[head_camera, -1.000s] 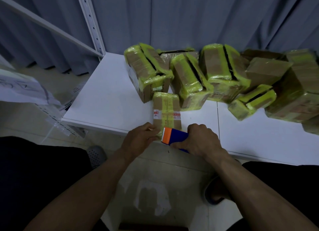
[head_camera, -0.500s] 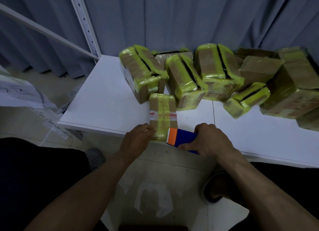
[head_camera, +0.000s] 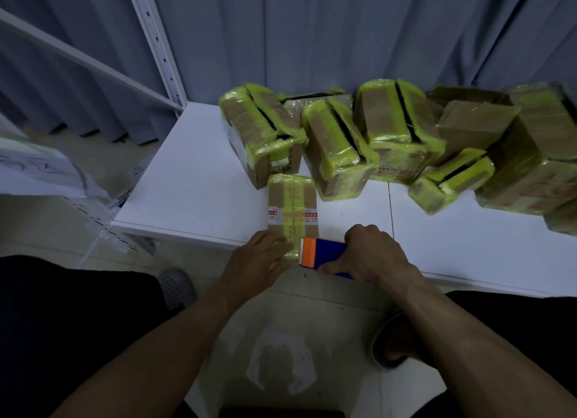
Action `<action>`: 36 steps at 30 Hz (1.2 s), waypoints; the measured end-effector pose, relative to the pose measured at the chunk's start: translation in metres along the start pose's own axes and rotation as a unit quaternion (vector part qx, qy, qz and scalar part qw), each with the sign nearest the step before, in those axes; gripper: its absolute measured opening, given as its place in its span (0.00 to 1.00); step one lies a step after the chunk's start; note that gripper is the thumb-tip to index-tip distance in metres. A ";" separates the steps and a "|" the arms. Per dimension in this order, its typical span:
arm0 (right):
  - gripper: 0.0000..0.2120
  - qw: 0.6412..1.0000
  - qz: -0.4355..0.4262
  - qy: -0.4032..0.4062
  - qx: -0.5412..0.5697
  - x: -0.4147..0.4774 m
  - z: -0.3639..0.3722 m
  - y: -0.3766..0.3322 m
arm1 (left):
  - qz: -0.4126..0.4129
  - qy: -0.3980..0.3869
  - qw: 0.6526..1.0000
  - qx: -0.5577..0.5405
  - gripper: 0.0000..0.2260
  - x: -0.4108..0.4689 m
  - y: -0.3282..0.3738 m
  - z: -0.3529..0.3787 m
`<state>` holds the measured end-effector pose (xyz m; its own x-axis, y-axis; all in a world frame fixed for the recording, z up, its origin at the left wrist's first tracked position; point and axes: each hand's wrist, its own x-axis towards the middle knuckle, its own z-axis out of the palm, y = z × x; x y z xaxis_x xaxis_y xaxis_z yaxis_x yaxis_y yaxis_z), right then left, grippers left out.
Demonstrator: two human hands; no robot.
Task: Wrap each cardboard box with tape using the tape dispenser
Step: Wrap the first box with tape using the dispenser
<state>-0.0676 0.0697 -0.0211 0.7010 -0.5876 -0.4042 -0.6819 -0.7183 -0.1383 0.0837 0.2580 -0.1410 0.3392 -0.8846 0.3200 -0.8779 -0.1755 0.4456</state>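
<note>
A small flat cardboard box [head_camera: 293,205] lies at the near edge of the white table [head_camera: 193,180], with a yellow tape strip running down its top. My left hand [head_camera: 257,257] holds the box's near end, its fingers over the tape. My right hand [head_camera: 370,252] grips the blue and orange tape dispenser [head_camera: 321,253], whose orange end sits against the box's near right corner at the table edge.
Several cardboard boxes wrapped in yellow tape [head_camera: 340,146] are piled along the back of the table, against a grey curtain. A white shelf post [head_camera: 156,39] rises at the left. Papers [head_camera: 46,171] lie on a low surface to the left.
Hands, box and dispenser keep the same hold. The view has shifted slightly, with no clear movement of the box.
</note>
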 end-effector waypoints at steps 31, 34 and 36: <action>0.36 1.000 0.013 0.002 0.015 0.005 0.006 0.016 | -0.016 -0.044 0.997 0.068 0.21 0.008 0.012 -0.011; 0.35 1.000 0.015 0.009 0.009 0.006 0.008 0.016 | -0.005 -0.015 0.994 0.111 0.18 0.017 0.019 -0.010; 0.35 1.000 0.017 0.012 0.009 0.006 0.009 0.015 | 0.020 0.000 0.995 0.100 0.17 0.019 0.025 -0.008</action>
<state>-0.0758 0.0587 -0.0335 0.6824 -0.6200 -0.3874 -0.7086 -0.6912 -0.1421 0.0710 0.2398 -0.1171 0.3031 -0.8924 0.3343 -0.9402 -0.2227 0.2577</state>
